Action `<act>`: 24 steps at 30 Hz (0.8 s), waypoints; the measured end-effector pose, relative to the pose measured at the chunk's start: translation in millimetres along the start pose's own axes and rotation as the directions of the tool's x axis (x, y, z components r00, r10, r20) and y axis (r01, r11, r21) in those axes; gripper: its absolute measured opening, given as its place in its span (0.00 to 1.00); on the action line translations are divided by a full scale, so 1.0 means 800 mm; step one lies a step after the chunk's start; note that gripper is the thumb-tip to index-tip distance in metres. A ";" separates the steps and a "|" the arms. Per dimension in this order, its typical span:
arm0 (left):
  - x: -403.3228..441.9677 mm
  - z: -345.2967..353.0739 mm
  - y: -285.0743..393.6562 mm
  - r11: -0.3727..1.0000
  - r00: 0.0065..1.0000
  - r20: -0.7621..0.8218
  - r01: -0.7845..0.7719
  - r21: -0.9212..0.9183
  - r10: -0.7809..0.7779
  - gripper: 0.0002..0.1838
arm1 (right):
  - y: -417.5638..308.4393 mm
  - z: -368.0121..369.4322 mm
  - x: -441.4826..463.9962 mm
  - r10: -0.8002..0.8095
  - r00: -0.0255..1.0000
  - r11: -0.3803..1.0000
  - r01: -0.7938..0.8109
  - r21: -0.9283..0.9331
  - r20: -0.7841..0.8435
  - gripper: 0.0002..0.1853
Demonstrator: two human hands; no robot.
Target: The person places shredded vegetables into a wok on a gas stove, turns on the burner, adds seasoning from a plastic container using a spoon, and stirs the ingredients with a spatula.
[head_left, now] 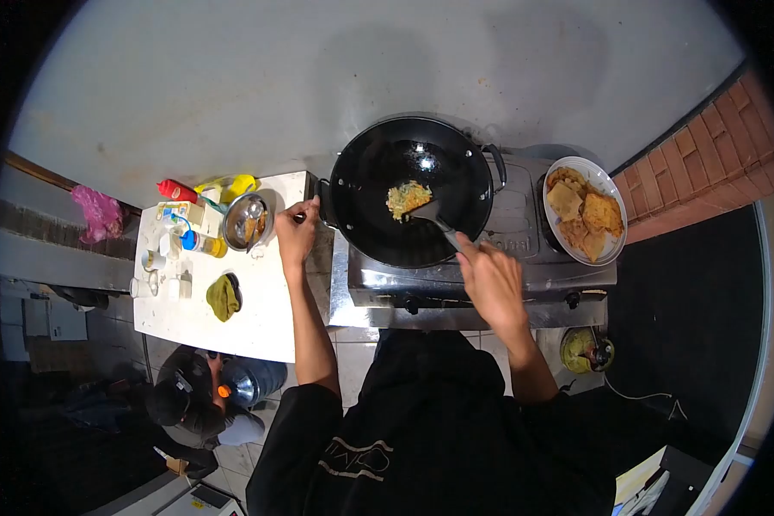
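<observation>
A black wok (378,232) sits on the stove, with a small heap of yellow-green egg mixture (408,199) in its middle. My right hand (492,279) is closed round the handle of a spatula (445,229), whose blade reaches the right edge of the egg. My left hand (296,232) is closed at the wok's left side handle (322,203), thumb and fingers against it. To the wok's right, a white plate (613,254) holds several browned fried pieces (602,213).
The steel stove (482,279) stands against the wall. On the white table (271,318) at left are a metal bowl (248,222), a red bottle (175,189), several small containers and a green cloth (223,298). Another person (185,396) is low at left beside a water jug (256,380).
</observation>
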State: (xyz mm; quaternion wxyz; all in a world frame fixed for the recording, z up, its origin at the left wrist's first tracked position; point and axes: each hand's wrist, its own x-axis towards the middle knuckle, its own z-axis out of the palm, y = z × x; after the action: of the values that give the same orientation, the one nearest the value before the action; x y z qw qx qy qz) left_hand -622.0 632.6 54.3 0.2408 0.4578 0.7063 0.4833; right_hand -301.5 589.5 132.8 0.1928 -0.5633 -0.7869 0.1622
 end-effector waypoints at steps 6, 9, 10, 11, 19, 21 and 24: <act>-0.005 0.002 0.005 0.999 1.000 -0.004 -0.012 0.031 0.012 0.13 | 0.013 0.018 0.017 0.000 0.998 0.999 0.003 0.040 -0.057 0.16; -0.003 0.002 0.001 0.995 0.995 -0.024 -0.095 0.005 0.095 0.15 | 0.014 0.019 0.013 -0.056 0.998 0.997 0.056 0.043 -0.022 0.17; -0.003 0.002 0.000 0.994 0.994 -0.030 -0.105 0.040 0.106 0.15 | 0.011 0.014 0.010 0.004 1.000 0.999 -0.003 0.050 -0.023 0.14; -0.003 0.002 0.000 0.991 0.992 -0.035 -0.115 0.075 0.118 0.15 | 0.010 0.009 0.010 0.002 1.000 0.999 -0.001 0.051 -0.022 0.14; -0.007 0.001 0.010 0.994 0.997 -0.009 -0.080 0.070 0.081 0.14 | 0.012 0.027 0.030 -0.029 1.000 0.999 0.029 0.033 -0.006 0.08; -0.006 0.002 0.007 0.995 0.997 -0.013 -0.071 0.077 0.072 0.14 | 0.017 0.027 0.029 -0.022 1.000 0.999 0.022 0.033 -0.016 0.09; -0.003 0.005 -0.001 0.990 0.990 -0.062 -0.125 0.062 0.129 0.14 | 0.023 0.014 0.021 -0.034 0.997 0.998 0.038 0.050 -0.071 0.12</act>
State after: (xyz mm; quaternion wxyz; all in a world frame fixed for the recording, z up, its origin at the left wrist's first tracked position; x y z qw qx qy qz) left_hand -618.0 632.2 52.0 0.1727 0.4927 0.6969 0.4917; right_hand -296.6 610.5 116.2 0.2375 -0.5492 -0.7853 0.1589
